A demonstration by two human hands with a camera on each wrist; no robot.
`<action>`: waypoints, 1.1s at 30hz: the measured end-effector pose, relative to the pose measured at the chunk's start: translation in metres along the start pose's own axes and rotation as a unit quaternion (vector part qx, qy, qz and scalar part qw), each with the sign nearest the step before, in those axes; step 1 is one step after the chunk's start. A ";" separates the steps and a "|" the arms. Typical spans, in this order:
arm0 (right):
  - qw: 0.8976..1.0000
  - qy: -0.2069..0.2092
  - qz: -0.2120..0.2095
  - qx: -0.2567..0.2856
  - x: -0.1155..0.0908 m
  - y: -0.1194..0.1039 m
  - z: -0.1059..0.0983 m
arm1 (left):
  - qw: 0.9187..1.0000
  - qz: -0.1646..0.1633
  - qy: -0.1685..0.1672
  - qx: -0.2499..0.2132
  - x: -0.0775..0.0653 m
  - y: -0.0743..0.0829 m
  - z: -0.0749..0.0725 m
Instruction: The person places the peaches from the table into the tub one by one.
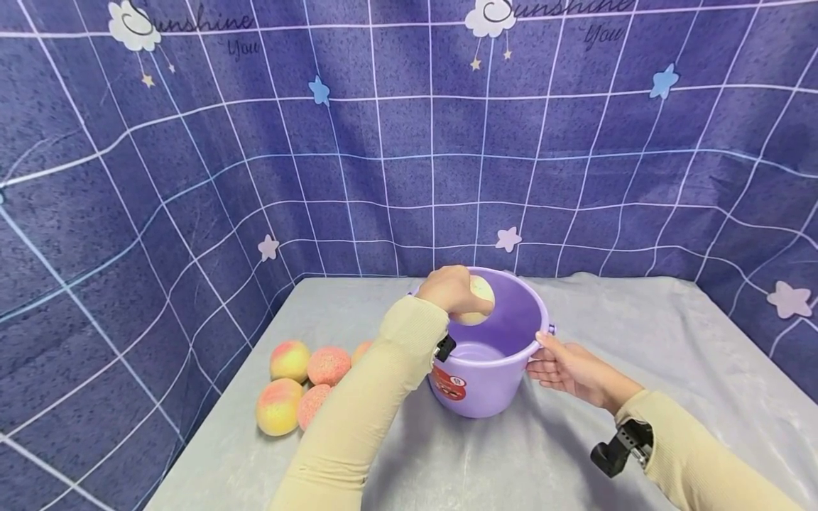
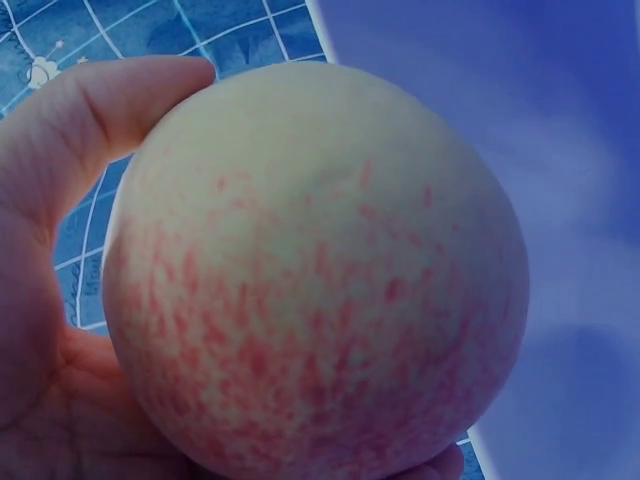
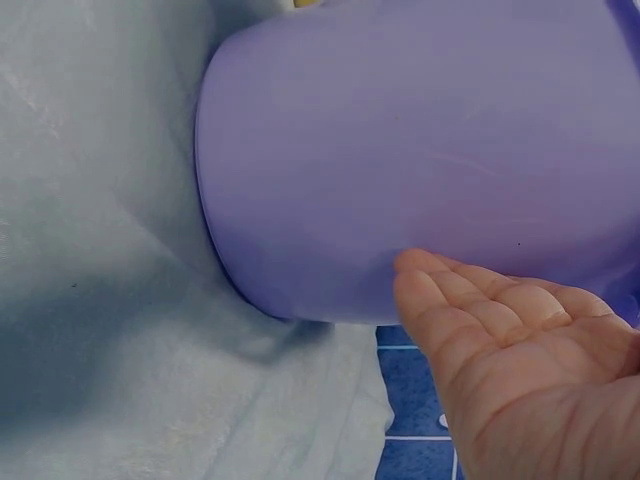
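A purple bucket [image 1: 492, 387] stands upright on the grey cloth, with a red label on its front. My left hand [image 1: 450, 289] is over the bucket's left rim and grips a round peach [image 2: 320, 270], pale on one side and speckled red on the other. In the left wrist view, the thumb and palm curve round this fruit. At the bucket's right side, my right hand [image 1: 569, 365] holds the rim, thumb on top and fingers against the outer wall [image 3: 330, 170]. The visible part of the bucket's inside shows bare plastic; the left hand and peach cover some of it.
Left of the bucket lie several fruits: yellow-and-pink ones [image 1: 279, 407] and red speckled ones [image 1: 329, 365]. My left sleeve [image 1: 364, 397] partly covers them. The grey cloth [image 1: 645, 333] lies under everything, and a blue gridded curtain [image 1: 409, 177] hangs behind and at both sides.
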State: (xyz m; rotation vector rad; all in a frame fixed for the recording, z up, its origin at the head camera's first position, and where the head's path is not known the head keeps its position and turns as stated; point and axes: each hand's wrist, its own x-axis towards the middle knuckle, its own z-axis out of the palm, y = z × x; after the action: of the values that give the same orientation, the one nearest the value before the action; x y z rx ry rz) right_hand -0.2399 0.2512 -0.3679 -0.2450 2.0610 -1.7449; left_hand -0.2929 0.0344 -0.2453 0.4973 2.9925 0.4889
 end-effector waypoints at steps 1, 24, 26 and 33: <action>1.000 0.001 0.001 0.001 0.000 0.000 0.000 | 1.000 -0.001 -0.001 0.000 0.000 0.000 0.000; 1.000 -0.007 -0.003 -0.005 0.000 -0.001 0.001 | 1.000 0.000 0.000 0.026 -0.004 0.002 -0.007; 1.000 -0.008 -0.004 -0.005 0.000 -0.001 0.001 | 1.000 0.001 0.000 0.027 -0.005 0.002 -0.008; 1.000 -0.009 -0.004 -0.003 0.000 0.001 0.002 | 0.999 -0.008 -0.003 0.035 -0.009 0.001 -0.009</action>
State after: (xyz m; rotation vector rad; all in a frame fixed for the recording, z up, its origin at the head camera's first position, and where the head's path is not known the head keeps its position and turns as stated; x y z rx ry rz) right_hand -0.2390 0.2497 -0.3689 -0.2712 2.0559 -1.7342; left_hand -0.2852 0.0297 -0.2359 0.4801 3.0139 0.3804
